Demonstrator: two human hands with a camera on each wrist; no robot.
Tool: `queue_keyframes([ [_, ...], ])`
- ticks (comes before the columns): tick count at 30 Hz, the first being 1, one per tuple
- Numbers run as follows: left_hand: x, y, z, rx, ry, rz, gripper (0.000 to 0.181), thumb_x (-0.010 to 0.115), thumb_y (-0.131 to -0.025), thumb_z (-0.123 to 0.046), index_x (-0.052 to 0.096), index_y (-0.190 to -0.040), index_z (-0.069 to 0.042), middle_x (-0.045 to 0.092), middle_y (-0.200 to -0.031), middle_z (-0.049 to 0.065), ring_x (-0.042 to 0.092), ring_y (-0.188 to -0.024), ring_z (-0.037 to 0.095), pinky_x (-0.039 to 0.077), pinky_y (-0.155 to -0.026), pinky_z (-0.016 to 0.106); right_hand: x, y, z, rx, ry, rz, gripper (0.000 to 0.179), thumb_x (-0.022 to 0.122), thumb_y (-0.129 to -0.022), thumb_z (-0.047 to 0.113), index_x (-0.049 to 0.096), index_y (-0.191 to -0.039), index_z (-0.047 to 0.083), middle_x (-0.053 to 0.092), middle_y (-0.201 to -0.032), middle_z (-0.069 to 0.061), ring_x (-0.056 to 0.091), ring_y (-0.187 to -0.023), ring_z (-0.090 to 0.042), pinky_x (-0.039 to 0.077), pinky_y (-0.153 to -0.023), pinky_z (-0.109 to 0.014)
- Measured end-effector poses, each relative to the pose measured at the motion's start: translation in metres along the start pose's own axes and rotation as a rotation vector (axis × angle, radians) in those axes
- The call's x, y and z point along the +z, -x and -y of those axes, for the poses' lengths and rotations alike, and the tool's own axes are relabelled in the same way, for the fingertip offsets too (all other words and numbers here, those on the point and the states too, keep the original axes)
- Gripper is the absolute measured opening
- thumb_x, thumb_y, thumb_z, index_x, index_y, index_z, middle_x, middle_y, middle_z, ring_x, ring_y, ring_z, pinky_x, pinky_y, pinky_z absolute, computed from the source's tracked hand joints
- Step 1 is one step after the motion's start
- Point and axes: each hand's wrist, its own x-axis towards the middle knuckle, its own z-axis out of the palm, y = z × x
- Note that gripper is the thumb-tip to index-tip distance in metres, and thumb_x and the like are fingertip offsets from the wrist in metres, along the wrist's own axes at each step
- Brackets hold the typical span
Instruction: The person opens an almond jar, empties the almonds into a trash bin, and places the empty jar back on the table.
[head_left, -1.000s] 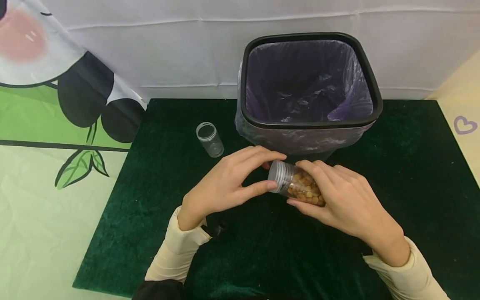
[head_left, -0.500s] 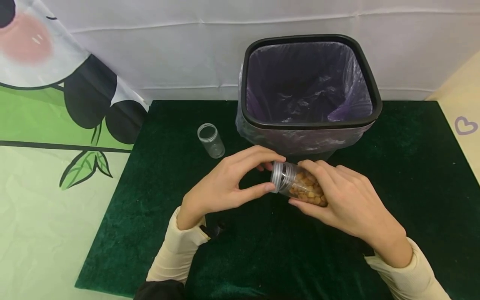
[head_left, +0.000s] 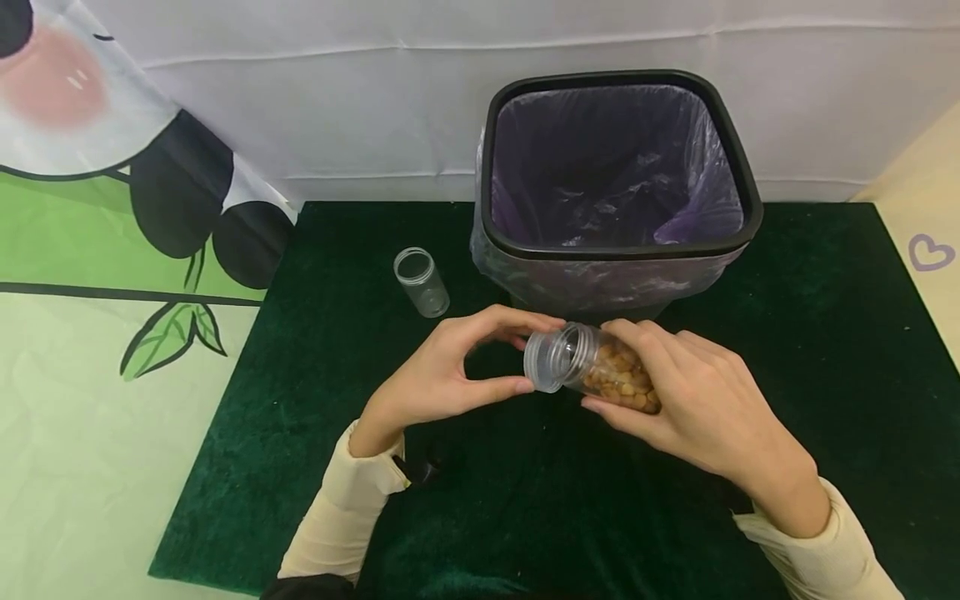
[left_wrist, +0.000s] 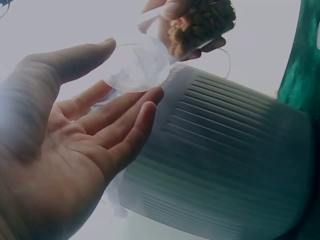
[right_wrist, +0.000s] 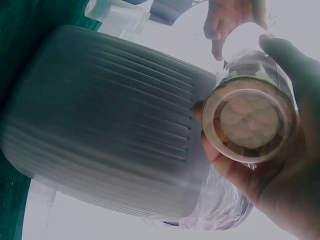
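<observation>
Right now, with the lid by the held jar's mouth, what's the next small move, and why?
Probably draw the lid gently away leftward with the left hand, the right hand holding the jar steady. The left hand pinches the lid, which looks off but close to the mouth; the jar is tilted with brown pieces inside, so a jolt might spill some.

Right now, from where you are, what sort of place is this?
Probably an indoor corner made up as a work spot, though I can't tell which building. A green cloth lies flat, a creased white sheet hangs behind it, and a cartoon picture is on the left.
</observation>
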Motion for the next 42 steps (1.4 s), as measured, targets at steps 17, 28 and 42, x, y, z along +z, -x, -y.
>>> queue_keyframes([
  [17,0.026,0.013,0.050,-0.217,0.233,0.077,0.075,0.078,-0.083,-0.004,0.041,-0.148,-0.013,0.043,-0.140,0.007,0.055,-0.131,0.019,0.047,-0.108,0.036,-0.002,0.003,0.002,0.013,-0.004,-0.013,0.075,0.045,-0.089,0.074,0.054,-0.132,0.013,0.069,-0.094,0.000,0.052,-0.062,-0.010,0.048,-0.055,-0.029],
  [28,0.049,0.020,0.101,-0.295,-0.034,0.152,0.062,0.082,-0.080,-0.015,0.056,-0.137,-0.017,0.045,-0.133,-0.002,0.049,-0.125,0.011,0.044,-0.110,0.030,0.000,0.005,0.002,0.032,-0.009,0.009,0.074,0.056,-0.086,0.071,0.054,-0.133,0.014,0.069,-0.097,0.000,0.052,-0.063,-0.010,0.048,-0.056,-0.029],
  [42,0.063,0.027,0.130,-0.228,-0.381,0.187,0.067,0.087,-0.073,-0.034,0.055,-0.131,-0.021,0.044,-0.141,0.002,0.035,-0.137,0.021,0.014,-0.124,0.053,0.006,0.005,0.000,0.026,-0.015,0.000,0.074,0.068,-0.081,0.065,0.055,-0.132,0.013,0.070,-0.098,-0.001,0.053,-0.064,-0.010,0.050,-0.057,-0.031],
])
